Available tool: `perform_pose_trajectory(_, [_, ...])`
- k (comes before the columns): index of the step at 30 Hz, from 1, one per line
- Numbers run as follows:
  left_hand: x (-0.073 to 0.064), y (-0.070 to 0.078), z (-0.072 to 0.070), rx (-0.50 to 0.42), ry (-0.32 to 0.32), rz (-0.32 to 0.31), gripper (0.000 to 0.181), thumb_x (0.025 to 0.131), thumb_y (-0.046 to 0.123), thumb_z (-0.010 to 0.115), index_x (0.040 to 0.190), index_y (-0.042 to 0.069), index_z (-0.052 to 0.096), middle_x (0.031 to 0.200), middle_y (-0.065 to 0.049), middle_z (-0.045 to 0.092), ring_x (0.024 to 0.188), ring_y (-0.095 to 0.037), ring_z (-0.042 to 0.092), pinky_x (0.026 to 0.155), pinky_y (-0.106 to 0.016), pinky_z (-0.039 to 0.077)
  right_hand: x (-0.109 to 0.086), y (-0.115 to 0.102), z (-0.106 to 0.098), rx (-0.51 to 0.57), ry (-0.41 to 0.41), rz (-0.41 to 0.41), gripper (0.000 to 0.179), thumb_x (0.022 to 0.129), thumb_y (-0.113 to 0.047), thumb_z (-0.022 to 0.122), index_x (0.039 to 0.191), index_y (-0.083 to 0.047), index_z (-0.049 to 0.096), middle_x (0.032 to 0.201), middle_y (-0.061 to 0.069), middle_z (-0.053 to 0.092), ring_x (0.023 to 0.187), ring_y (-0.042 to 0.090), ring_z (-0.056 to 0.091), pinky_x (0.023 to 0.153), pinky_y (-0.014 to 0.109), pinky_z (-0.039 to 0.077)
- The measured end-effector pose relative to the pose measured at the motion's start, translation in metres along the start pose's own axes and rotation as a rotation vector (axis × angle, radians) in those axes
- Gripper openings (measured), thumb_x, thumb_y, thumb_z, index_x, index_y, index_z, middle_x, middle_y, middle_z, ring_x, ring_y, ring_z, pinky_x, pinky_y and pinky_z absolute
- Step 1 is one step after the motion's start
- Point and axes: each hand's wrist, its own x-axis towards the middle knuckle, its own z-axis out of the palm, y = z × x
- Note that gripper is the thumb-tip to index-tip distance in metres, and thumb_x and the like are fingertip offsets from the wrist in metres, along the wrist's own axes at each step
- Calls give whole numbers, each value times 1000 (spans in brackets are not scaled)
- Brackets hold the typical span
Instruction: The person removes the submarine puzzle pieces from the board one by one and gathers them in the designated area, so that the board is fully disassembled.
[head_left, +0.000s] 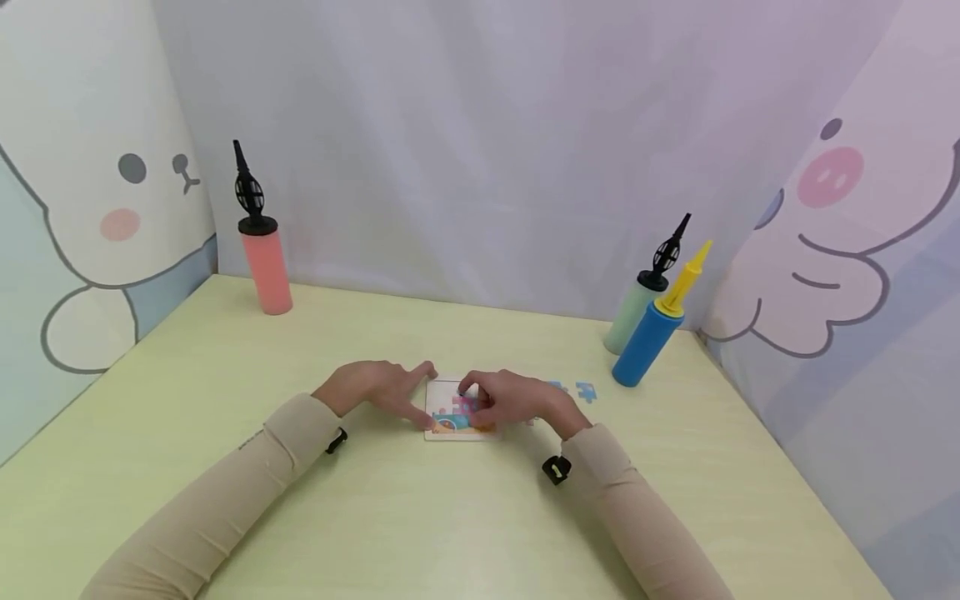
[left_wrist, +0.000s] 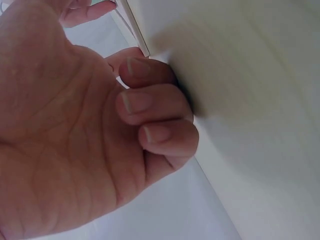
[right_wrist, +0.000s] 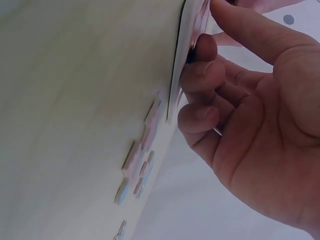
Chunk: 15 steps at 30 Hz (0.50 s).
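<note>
A white jigsaw puzzle board point(head_left: 441, 390) lies flat on the table, with colourful joined pieces along its lower part. My left hand point(head_left: 379, 389) holds the board's left side, thumb at the lower corner and index finger at the upper one. In the left wrist view, that hand's other fingers point(left_wrist: 155, 102) are curled beside the board's edge. Over the board's right half, my right hand point(head_left: 513, 397) has its thumb and bent index finger around a pink puzzle piece point(head_left: 464, 406). The right wrist view shows its fingers point(right_wrist: 202, 75) against the board; the fingertips' contact is partly hidden.
Several loose puzzle pieces point(head_left: 587, 392) lie right of the board, some behind my right hand. A pink hand pump point(head_left: 266, 271) stands back left; a green pump point(head_left: 626, 321) and a blue pump point(head_left: 647, 346) stand back right. Cloth walls point(head_left: 465, 167) border the table.
</note>
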Motion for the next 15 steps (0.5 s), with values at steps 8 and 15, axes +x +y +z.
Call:
perform_pose_trajectory(8, [0, 0, 2, -8, -7, -5, 83, 84, 66, 68, 145, 26, 30, 93, -6, 62, 83, -22, 59, 77, -44, 45, 1, 1, 6, 38, 7, 25, 37, 96, -18, 69, 128, -14, 51, 86, -1, 60, 75, 13, 55, 72, 29, 47])
perform_pose_trajectory(15, [1, 0, 0, -7, -9, -5, 83, 84, 66, 68, 146, 27, 29, 93, -6, 62, 83, -23, 58, 77, -44, 45, 0, 2, 1, 42, -1, 18, 40, 97, -18, 68, 128, -14, 44, 84, 0, 60, 70, 13, 53, 68, 28, 45])
